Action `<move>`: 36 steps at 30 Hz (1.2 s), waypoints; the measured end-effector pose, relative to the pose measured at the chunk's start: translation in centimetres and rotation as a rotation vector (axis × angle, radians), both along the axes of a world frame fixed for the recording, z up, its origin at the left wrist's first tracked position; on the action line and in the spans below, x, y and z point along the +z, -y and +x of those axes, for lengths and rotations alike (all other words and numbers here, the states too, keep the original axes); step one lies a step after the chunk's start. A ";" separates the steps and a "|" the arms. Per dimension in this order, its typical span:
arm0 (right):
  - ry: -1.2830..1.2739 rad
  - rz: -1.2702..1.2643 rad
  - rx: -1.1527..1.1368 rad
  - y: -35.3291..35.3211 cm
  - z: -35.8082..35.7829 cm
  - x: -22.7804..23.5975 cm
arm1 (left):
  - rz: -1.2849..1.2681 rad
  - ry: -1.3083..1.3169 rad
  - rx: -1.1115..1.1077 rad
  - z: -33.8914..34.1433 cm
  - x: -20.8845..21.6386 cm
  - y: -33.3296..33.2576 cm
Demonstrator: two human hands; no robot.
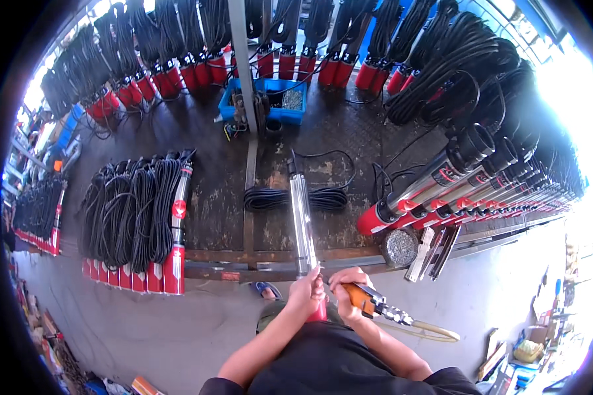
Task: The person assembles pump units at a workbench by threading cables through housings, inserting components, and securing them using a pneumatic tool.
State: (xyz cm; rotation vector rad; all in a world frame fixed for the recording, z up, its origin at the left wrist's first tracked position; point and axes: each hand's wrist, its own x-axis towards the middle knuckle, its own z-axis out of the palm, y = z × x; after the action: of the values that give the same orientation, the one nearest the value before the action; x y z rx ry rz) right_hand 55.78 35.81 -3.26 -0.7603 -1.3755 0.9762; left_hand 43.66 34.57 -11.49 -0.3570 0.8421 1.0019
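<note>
A long shiny submersible pump [301, 220] lies over the bench edge, its far end among black cable and its red near end against my body. My left hand [308, 294] is wrapped round the near part of the pump. Close beside it, my right hand [350, 289] grips an orange-and-black air screwdriver [362, 298], its tip by the pump; the exact contact point is hidden by my fingers. A pale hose [435, 331] runs from the tool's back end to the right. A coiled black cable [326, 199] lies crosswise on the bench under the pump.
Finished-looking pumps with black cable bundles [132, 210] lie at left; more pumps [441, 174] are ranked at right. A blue bin [290, 85] of small parts sits behind a metal post [244, 66]. A round tub of screws [400, 247] is at the bench's front edge [349, 253].
</note>
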 end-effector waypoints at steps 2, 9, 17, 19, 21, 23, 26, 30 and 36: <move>0.023 0.001 0.006 -0.6 -0.2 -1.3 | -0.010 -0.035 0.033 0.1 -0.1 -0.3; -0.045 -0.150 0.047 -3.9 -2.3 -5.3 | 0.026 0.032 0.017 -3.3 -1.2 -2.8; -0.035 -0.275 0.057 -6.5 -2.4 -5.6 | 0.387 -1.420 -0.602 -4.3 -1.2 -3.9; -0.032 -0.280 0.047 -7.0 -2.4 -5.5 | 0.313 -1.400 -0.553 -3.8 -2.5 -3.9; -0.067 -0.356 0.055 -7.0 -2.5 -5.1 | 0.297 -1.384 -0.499 -3.4 -3.0 -3.7; -0.069 -0.357 0.052 -7.2 -2.5 -5.0 | 0.271 -1.423 -0.488 -2.9 -3.0 -3.8; -0.072 -0.303 0.060 -7.6 -2.2 -5.8 | 0.251 -1.459 -0.497 -2.3 -2.1 -3.9; -0.053 -0.290 0.097 -7.5 -1.9 -5.9 | 0.213 -1.477 -0.524 -1.8 -1.6 -3.9; 0.125 -0.019 0.214 -7.1 -1.4 -5.9 | 0.193 -1.547 -0.512 -1.0 -0.6 -4.0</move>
State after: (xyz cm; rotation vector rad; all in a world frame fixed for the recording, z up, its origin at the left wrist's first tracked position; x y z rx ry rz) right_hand 54.39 42.90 -9.19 -0.7077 -1.5821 1.1243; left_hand 42.67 38.59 -12.08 0.9249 2.0415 0.7290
